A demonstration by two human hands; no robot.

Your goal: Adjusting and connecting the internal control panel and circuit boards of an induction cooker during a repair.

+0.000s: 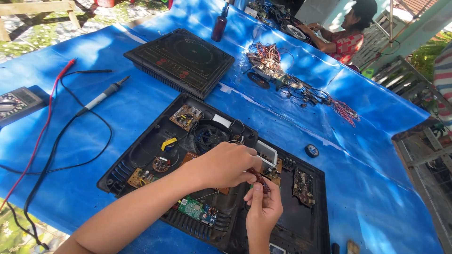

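Observation:
An opened black induction cooker shell (141,155) lies on the blue sheet, showing a fan (209,136), several small circuit boards (186,116) and a green board (190,207). My left hand (221,165) reaches in from the lower left over the middle of the shell, fingers closed. My right hand (263,209) comes up from the bottom edge just beside it. Both hands pinch a small dark red-brown stick-like object (260,180) between their fingertips, above a board at the shell's centre. What lies under the hands is hidden.
A second, closed black cooker (181,59) sits farther back. A soldering iron (101,98) and a multimeter (16,103) with red and black leads lie at the left. A brown bottle (220,26), tangled wires and parts (273,66) and another person (348,37) are at the far right.

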